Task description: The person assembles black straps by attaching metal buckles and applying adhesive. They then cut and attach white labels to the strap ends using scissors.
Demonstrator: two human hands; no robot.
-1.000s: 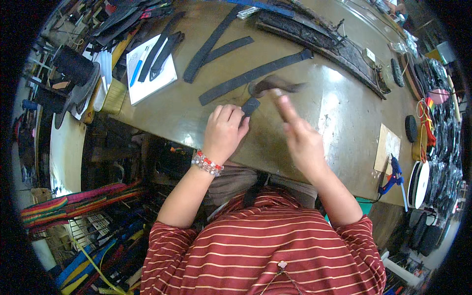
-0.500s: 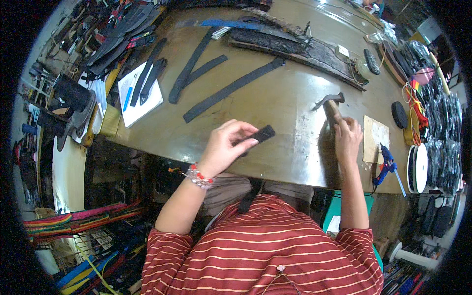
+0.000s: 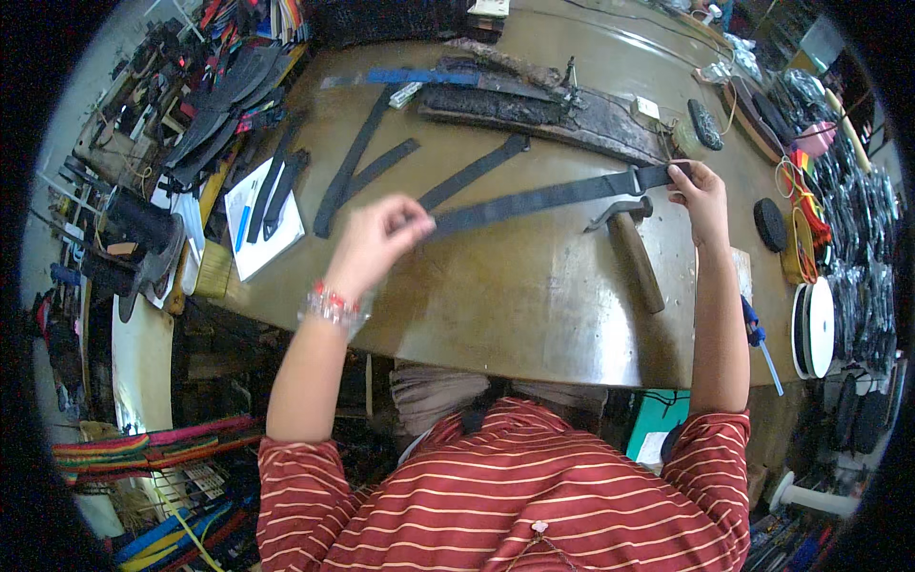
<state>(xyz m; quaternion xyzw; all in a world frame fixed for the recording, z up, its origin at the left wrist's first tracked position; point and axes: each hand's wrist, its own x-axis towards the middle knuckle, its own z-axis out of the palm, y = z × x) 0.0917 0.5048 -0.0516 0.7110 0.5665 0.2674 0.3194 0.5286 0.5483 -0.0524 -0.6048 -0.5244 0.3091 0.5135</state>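
Observation:
A black webbing strap [image 3: 534, 202] is stretched above the table between my two hands, rising toward the right. My left hand [image 3: 370, 246], slightly blurred, pinches its left end. The other end is held between thumb and fingers of my right hand [image 3: 703, 202]; a slider buckle [image 3: 634, 180] sits on the strap close by. Below the strap, a hammer [image 3: 637, 253] lies on the table, its handle pointing toward me, with no hand on it. Farther back lie other black straps [image 3: 355, 162], one of them partly hidden behind the held strap.
White paper [image 3: 291, 232] with a blue pen [image 3: 242, 229] and black straps lies at left. A long dark board [image 3: 534, 114] crosses the back. At right are a blue glue gun [image 3: 752, 322], partly behind my forearm, a white-sided spool [image 3: 812, 329] and a black roll [image 3: 770, 225].
My right hand has let go of the hammer, which now lies on the table, and grips the strap's end. The folded strap from my left hand is now drawn out long; my left hand moved left.

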